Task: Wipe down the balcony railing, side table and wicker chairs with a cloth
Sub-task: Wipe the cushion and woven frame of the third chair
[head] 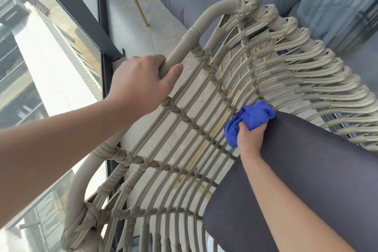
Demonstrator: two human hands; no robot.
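Left hand [141, 84] grips the wicker chair [204, 120] top rim; right hand [250, 139] clutches the bunched blue cloth [249, 118] against the weave beside the grey cushion [306, 170].

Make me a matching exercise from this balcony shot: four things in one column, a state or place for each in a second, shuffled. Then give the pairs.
Things:
1. left hand
2. right hand
3. blue cloth
4. dark cushion

States or places:
A. bunched up against the woven strands
B. lying in the wicker chair, beside the wiping hand
C. gripping the chair's smooth frame tube
D. clutching the cloth

Pairs: 1-C, 2-D, 3-A, 4-B
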